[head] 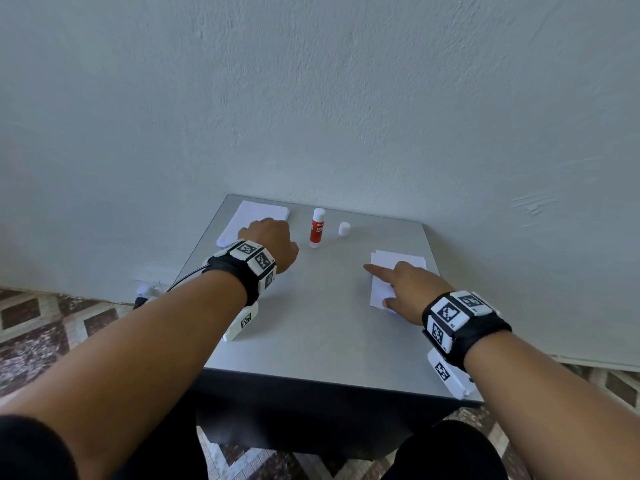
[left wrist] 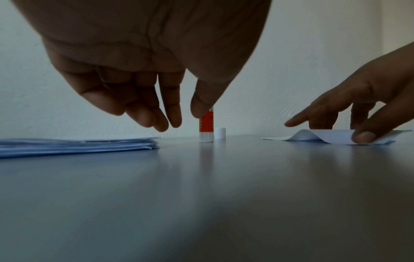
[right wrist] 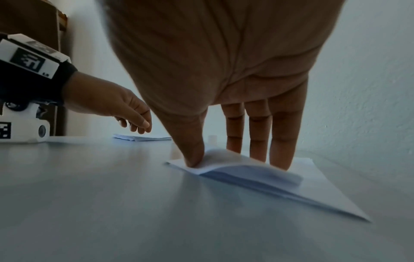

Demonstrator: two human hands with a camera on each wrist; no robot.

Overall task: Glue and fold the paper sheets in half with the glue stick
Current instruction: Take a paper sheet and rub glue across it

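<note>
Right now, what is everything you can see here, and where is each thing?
table: one, grey, set against the wall.
wall: one, pale and textured, behind the table.
stack of paper sheets: one, white, far left corner of the table.
glue stick: one, red and white, upright and uncapped at the far middle.
cap: one, white, standing just right of the glue stick.
folded paper: a small white pile on the right, top sheet bowed up.
floor: patterned tiles, brown and cream.
wrist bands: two, black with black-and-white markers.
left hand: hangs over the stack, holding nothing.
right hand: presses the folded paper down.
</note>
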